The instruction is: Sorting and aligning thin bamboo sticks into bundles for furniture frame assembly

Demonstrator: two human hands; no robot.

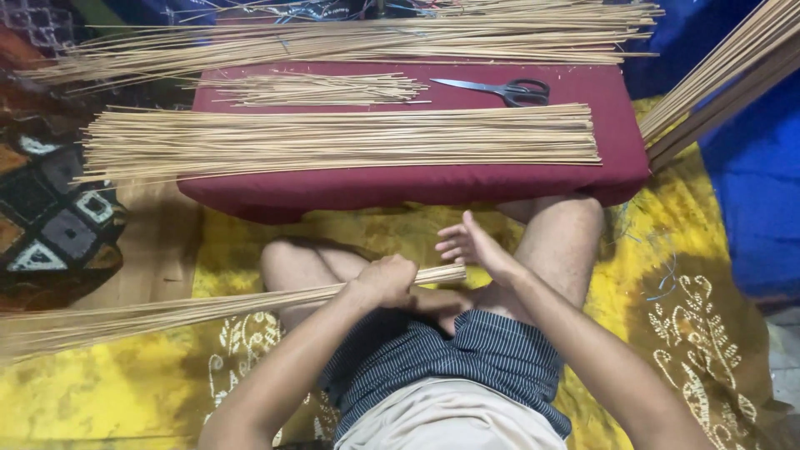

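A maroon cushioned surface (417,187) carries stick rows and scissors (500,90). Below its front edge, the left hand (386,281) grips a thin stick bundle (208,308); the right hand (471,246) hovers spread at its tip.

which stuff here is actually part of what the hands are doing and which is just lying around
In use:
- left hand, gripping the stick bundle
- right hand, open at the bundle's end

Lying about:
- scissors on the red cushion
- flat layer of sticks on the cushion
- small stick pile
- long sticks behind
- yellow cloth
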